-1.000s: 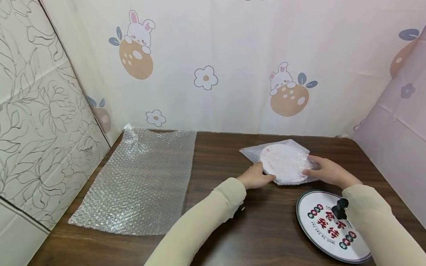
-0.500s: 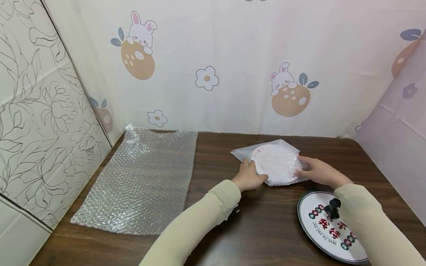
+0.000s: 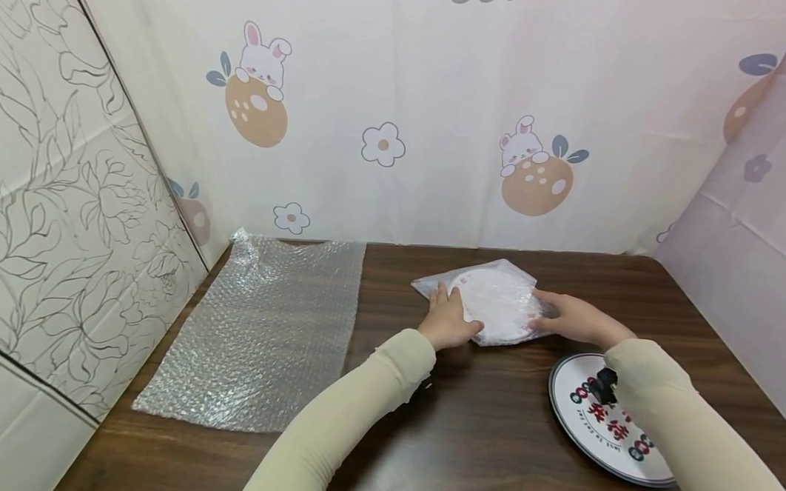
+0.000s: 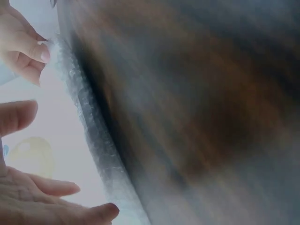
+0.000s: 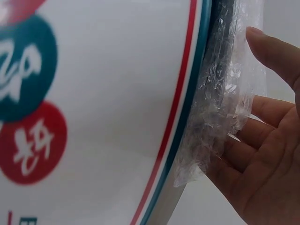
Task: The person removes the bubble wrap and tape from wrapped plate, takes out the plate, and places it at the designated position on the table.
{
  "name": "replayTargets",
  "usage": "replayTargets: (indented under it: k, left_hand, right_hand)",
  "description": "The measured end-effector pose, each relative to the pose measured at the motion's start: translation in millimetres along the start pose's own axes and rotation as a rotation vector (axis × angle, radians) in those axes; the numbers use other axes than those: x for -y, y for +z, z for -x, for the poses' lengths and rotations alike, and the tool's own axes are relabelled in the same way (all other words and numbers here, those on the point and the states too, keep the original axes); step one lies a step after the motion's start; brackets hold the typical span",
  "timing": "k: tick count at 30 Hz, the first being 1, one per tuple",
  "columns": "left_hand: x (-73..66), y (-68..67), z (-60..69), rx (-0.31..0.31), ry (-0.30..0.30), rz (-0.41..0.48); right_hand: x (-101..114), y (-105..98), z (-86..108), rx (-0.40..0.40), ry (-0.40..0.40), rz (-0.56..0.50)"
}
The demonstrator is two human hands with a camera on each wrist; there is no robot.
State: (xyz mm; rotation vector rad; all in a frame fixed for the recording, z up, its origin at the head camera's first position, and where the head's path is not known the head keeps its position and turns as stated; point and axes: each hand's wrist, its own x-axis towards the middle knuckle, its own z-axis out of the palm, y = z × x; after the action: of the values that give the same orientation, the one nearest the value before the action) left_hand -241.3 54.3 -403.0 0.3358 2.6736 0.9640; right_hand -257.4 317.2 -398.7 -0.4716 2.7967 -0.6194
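Note:
A round white plate in bubble wrap point(image 3: 496, 304) lies near the back of the table, right of centre. My right hand point(image 3: 576, 319) pinches its right edge, thumb above and fingers lower; the right wrist view shows these fingers point(image 5: 267, 140) against crinkled wrap. My left hand point(image 3: 450, 324) rests at the near left edge of the bundle, fingers spread along it. In the left wrist view the left hand point(image 4: 42, 201) has straight, parted fingers. A bare white plate point(image 3: 577, 426) with red lettering and a dark rim lies under my right forearm, partly covered by it.
A flat sheet of bubble wrap point(image 3: 268, 335) covers the left part of the wooden table point(image 3: 476, 435). A printed curtain point(image 3: 436, 181) hangs behind the table. Patterned panels point(image 3: 70, 169) stand on the left, and more curtain on the right.
Both hands have moved left across the table, and the wrapped plate has moved left with them. The bare plate and the bubble wrap sheet have stayed in place.

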Motion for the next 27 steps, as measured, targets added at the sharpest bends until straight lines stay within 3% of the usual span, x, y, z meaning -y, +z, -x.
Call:
replayTargets:
  k: [18,27]
  left_hand:
    - [10.5,-18.3,0.3,0.181,0.111,-0.368]
    - [16.6,-28.9,6.5,0.249,0.11,-0.459]
  right_hand:
    - [25,10,-1.7,0.016,-0.071,0.05]
    - [40,13,0.4,0.017,-0.115,0.059]
